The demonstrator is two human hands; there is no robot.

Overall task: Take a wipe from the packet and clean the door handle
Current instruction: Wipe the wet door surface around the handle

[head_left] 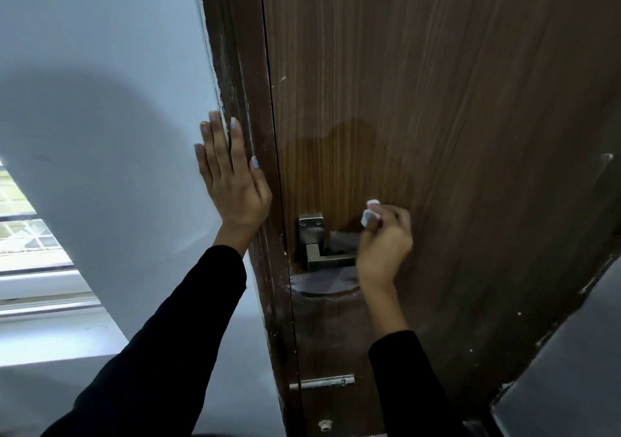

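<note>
Wiping looks underway: the right hand has its grip closed on a bunched white wipe, the door handle just below-left of it, while the left hand lies flat, empty, on the door frame; next, bring the wipe down onto the lever

A dark wood-grain door fills the centre and right. Left of it runs its brown frame, then a pale blue wall. A window sits at the wall's lower left. A metal slide bolt lies low on the door.
</note>
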